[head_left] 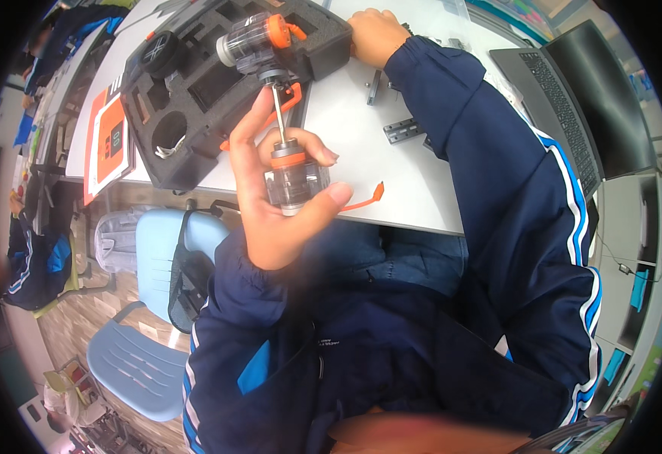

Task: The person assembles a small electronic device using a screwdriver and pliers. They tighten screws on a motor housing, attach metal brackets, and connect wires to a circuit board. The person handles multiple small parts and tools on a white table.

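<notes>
My left hand (259, 219) is raised over the table's near edge, its fingers and thumb wrapped round a clear cylindrical unit (294, 188) with an orange ring. A thin metal rod (280, 113) rises from it to a second clear cylinder (247, 47) with an orange end cap, and the index finger reaches up along the rod. An orange cable (369, 200) trails from beside the held unit. At the table's far side my right hand (378, 36) rests against the right end of a dark foam-lined case (331, 49), fingers curled. Whatever lies under those fingers is hidden.
In the case lies a round black part (160, 53). Orange-and-white booklets (107, 151) lie left of it. Dark perforated metal pieces (400, 131) lie near my right sleeve. An open laptop (554, 98) stands at the right. Blue chairs (138, 363) stand at lower left.
</notes>
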`<state>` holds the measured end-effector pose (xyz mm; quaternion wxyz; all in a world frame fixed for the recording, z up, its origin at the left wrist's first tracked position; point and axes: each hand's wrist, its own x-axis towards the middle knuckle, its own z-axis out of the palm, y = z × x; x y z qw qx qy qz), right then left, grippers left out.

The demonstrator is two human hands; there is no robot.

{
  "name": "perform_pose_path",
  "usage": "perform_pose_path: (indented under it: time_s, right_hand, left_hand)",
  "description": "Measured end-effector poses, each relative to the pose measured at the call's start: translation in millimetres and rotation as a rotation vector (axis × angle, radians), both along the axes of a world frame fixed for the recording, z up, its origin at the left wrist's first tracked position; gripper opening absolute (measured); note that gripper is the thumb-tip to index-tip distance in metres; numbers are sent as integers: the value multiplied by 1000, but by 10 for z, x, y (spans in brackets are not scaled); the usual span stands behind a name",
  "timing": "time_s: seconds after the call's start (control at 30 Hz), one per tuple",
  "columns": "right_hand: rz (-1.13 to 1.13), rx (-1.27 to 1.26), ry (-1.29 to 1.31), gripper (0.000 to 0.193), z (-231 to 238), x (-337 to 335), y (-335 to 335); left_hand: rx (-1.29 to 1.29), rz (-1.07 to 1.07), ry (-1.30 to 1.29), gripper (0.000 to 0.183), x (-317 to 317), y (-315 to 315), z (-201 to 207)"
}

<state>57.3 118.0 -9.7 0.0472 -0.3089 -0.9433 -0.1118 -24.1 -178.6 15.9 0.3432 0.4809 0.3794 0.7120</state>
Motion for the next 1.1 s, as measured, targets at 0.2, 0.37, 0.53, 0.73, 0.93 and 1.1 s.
perform_pose_path:
  time_s: [0.2, 0.37, 0.53, 0.73, 0.93, 1.1]
  right_hand:
    - [102, -125, 409, 21, 469, 284, -16]
    - [118, -836, 971, 19, 1276, 986, -348]
    - [232, -956, 1268, 18, 1267, 1403, -431]
    - [138, -680, 1707, 16, 945, 2007, -229]
    - [75, -804, 1911, 20, 554, 2366, -212]
    - [89, -858, 1711, 23, 568, 2242, -461]
  left_hand:
    - [40, -280, -270, 104, 15, 103, 46]
    - [-10, -742, -709, 105, -12, 394, 102]
    - [-29, -1001, -849, 94, 86, 957, 89]
    - [-84, -940, -817, 77, 296, 1424, 236]
    - [-117, -922, -732, 78, 392, 1747, 327]
    - [-128, -830, -394, 90, 425, 1797, 315]
